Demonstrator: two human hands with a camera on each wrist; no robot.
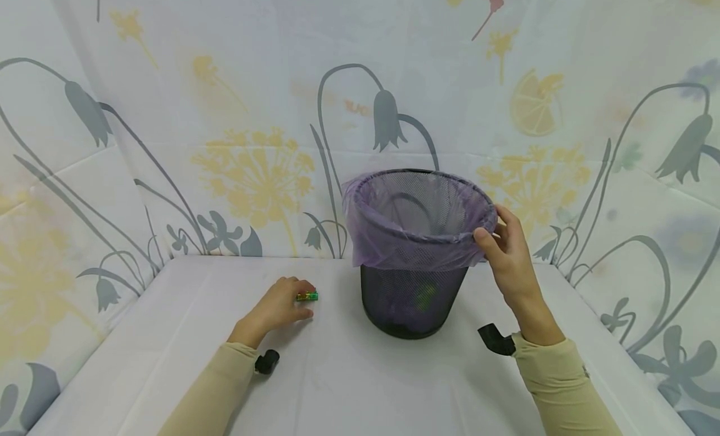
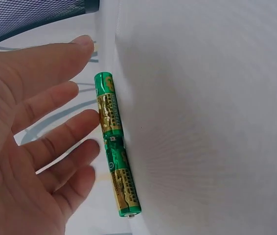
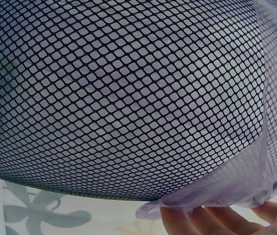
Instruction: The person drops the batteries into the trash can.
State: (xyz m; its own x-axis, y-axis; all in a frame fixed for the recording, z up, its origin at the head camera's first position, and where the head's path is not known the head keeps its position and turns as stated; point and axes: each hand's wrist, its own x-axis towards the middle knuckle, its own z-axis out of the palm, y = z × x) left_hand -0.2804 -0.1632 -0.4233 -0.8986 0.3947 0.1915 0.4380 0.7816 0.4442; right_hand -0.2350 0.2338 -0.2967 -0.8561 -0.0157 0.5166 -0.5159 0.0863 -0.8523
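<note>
A black mesh wastebasket (image 1: pixel 416 302) stands on the table, lined with a thin purple bag (image 1: pixel 416 252) folded over its rim. My right hand (image 1: pixel 509 261) grips the rim on its right side, thumb on top and fingers outside over the bag; the right wrist view shows those fingers (image 3: pixel 212 220) against the purple film. To the left of the basket, two green and gold batteries (image 2: pixel 113 142) lie end to end on the table. My left hand (image 1: pixel 284 305) is beside them, thumb and fingers spread apart. One fingertip is very close to the batteries; whether it touches cannot be told.
Through the mesh, something green and yellow (image 1: pixel 425 297) shows inside the basket. A white cloth (image 1: pixel 337 392) covers the table, and a flower-printed curtain (image 1: pixel 264 111) hangs behind and at both sides. Black wrist-worn pieces (image 1: pixel 495 340) stick out near both sleeves.
</note>
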